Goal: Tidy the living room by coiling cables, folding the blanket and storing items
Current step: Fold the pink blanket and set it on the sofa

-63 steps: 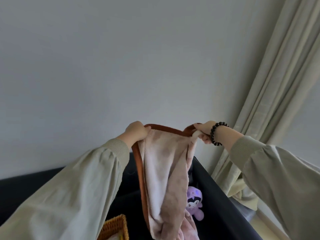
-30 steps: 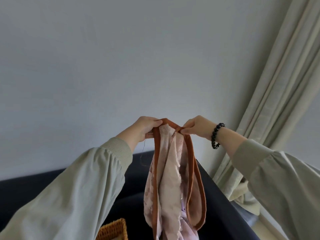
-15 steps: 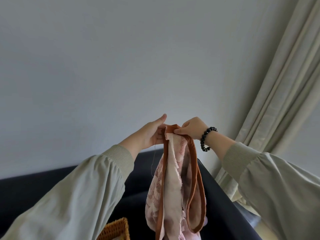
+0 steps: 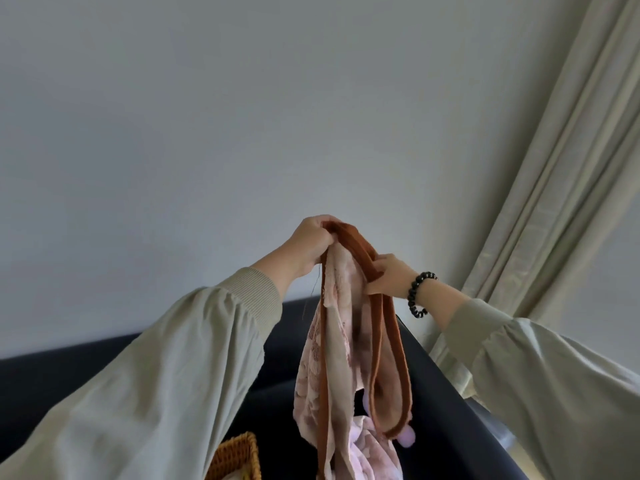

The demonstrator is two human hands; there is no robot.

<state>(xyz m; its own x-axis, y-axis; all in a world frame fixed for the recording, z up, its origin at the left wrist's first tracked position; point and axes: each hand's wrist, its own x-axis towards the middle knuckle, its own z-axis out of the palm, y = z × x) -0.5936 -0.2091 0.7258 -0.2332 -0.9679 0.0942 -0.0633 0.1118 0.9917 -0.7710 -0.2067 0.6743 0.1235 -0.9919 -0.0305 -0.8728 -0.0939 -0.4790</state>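
A pale pink blanket [image 4: 341, 344] with a rust-brown border hangs folded lengthwise in front of me, its lower end out of view at the bottom edge. My left hand [image 4: 311, 242] grips the gathered top corners, raised high. A little lower and to the right, my right hand [image 4: 386, 275] pinches the brown border, a black bead bracelet on its wrist.
A dark sofa [image 4: 436, 403] runs below the blanket. A woven basket [image 4: 237, 457] sits at the bottom edge. A purple plush toy [image 4: 407, 439] peeks out behind the blanket. Beige curtains [image 4: 554, 174] hang at the right, against a plain grey wall.
My hands came together, bringing the blanket's two top corners into one. The left hand now holds both and has risen; the right hand slid down along the brown border.
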